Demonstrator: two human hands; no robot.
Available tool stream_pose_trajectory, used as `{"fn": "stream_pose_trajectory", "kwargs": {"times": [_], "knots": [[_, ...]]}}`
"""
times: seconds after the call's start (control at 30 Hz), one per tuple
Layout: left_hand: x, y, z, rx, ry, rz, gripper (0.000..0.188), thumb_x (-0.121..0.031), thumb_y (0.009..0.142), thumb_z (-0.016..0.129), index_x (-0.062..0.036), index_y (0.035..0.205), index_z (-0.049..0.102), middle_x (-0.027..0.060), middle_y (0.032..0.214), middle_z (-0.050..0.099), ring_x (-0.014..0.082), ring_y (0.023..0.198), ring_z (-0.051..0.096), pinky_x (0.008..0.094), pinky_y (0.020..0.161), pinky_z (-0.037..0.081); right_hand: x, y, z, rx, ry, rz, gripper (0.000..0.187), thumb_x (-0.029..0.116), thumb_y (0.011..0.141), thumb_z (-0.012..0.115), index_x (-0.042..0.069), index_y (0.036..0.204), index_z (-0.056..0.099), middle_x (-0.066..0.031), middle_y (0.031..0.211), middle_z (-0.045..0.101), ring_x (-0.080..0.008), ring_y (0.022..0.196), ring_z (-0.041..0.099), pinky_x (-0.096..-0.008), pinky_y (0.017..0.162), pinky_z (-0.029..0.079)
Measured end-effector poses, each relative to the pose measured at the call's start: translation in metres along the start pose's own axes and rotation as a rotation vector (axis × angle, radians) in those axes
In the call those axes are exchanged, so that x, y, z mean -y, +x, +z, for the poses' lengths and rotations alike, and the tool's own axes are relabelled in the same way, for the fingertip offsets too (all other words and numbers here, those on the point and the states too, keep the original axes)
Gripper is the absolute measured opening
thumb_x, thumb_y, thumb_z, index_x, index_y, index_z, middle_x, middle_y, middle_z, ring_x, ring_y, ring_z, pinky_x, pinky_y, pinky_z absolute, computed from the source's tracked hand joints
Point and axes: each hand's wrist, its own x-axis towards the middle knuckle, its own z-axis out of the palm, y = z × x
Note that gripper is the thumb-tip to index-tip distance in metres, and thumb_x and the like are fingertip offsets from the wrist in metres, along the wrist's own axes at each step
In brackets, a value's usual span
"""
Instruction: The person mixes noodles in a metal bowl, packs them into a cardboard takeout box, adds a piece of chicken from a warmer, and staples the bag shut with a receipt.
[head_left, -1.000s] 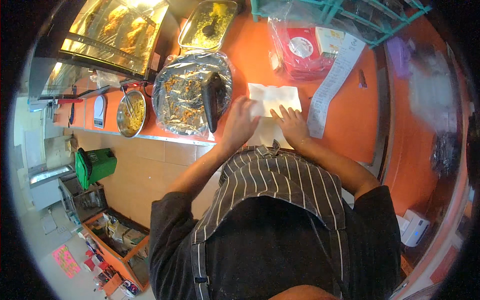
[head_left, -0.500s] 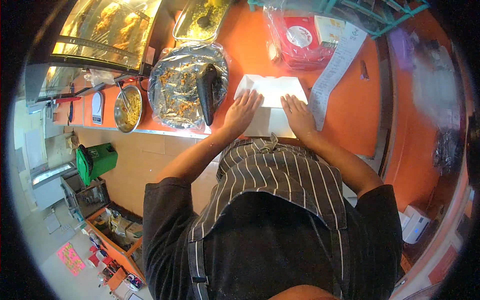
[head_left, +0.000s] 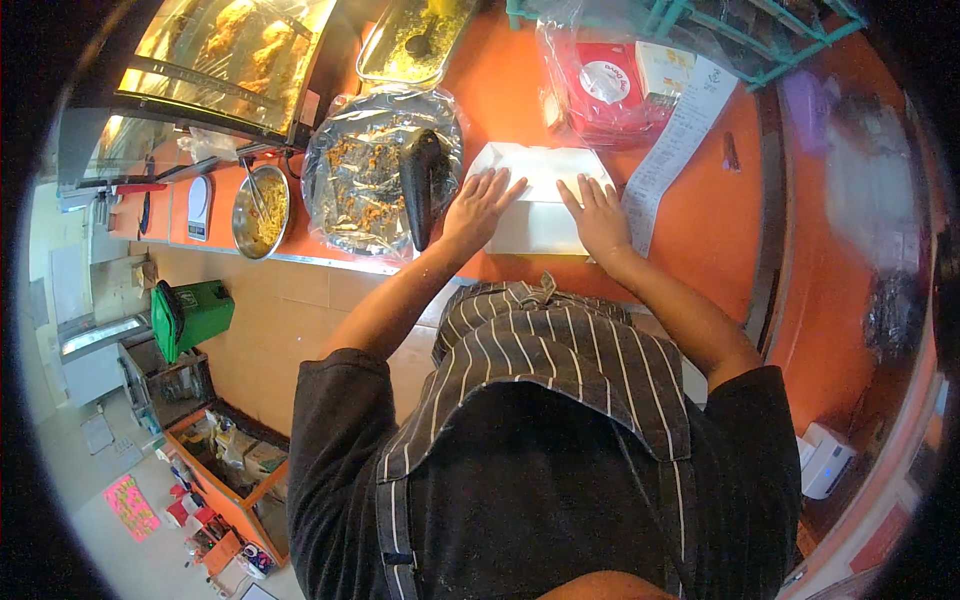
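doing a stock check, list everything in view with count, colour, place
counter: 1, orange, centre
box: 1, white, on counter
receipt: 1, white, right of box
bagged package: 1, red, beyond box
dish: 1, dark, left of box
curved tool: 1, black, on dish
bowl: 1, silver, left of dish
scale: 1, white, left of bowl
food tray: 1, silver, beyond dish
display case: 1, black, upper left
rack: 1, teal, upper right
bin: 1, green, left
left hand: 1, on box
right hand: 1, on box
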Motion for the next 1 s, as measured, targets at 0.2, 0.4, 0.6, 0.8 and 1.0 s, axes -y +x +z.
{"fn": "stream_pose_trajectory", "kwargs": {"times": [0.2,0.4,0.6,0.8,1.0], "knots": [[0.004,0.003,0.002,-0.032,0.032,0.010,0.070,-0.011,0.091,0.050,-0.0258,0.156,0.029,0.0130,0.150,0.044,0.0314,0.137,0.046,0.0456,0.114,0.034,-0.002,-0.001,0.000,-0.028,0.050,-0.007,0.061,0.013,0.097,0.042,0.020,0.157,0.030,-0.0214,0.151,0.044,-0.0331,0.138,0.044,-0.0509,0.113,0.032],[0.008,0.003,-0.006,-0.116,0.030,0.049,0.066,-0.012,0.093,0.049,-0.0246,0.155,0.032,0.0141,0.152,0.043,0.0324,0.140,0.042,0.0476,0.118,0.031,-0.001,0.001,-0.005,-0.056,0.046,-0.017,0.058,0.013,0.097,0.042,0.017,0.154,0.036,-0.0210,0.149,0.045,-0.0326,0.140,0.042,-0.0510,0.115,0.030],[-0.002,0.013,-0.025,-0.051,-0.052,0.123,0.060,-0.011,0.090,0.051,-0.0096,0.149,0.041,0.0165,0.153,0.042,0.0318,0.147,0.033,0.0460,0.121,0.026,0.015,0.004,-0.029,-0.105,0.121,-0.054,0.051,0.012,0.096,0.042,0.008,0.146,0.046,-0.0214,0.146,0.049,-0.0331,0.142,0.039,-0.0523,0.120,0.021],[-0.013,0.008,-0.033,-0.068,-0.126,0.144,0.056,-0.009,0.087,0.055,-0.0063,0.142,0.048,0.0168,0.151,0.044,0.0330,0.146,0.033,0.0463,0.121,0.026,0.021,0.009,-0.056,-0.131,0.146,-0.088,0.045,0.018,0.094,0.047,0.004,0.136,0.055,-0.0195,0.146,0.050,-0.0339,0.144,0.037,-0.0580,0.120,0.018],[-0.014,-0.021,-0.072,-0.323,-0.480,-0.140,0.045,-0.009,0.085,0.063,-0.0072,0.130,0.058,0.0165,0.138,0.053,0.0361,0.132,0.047,0.0489,0.112,0.037,0.023,-0.010,-0.093,-0.345,0.432,0.059,0.040,0.020,0.083,0.066,0.010,0.122,0.061,-0.0156,0.138,0.052,-0.0353,0.135,0.042,-0.0579,0.117,0.023]]}}
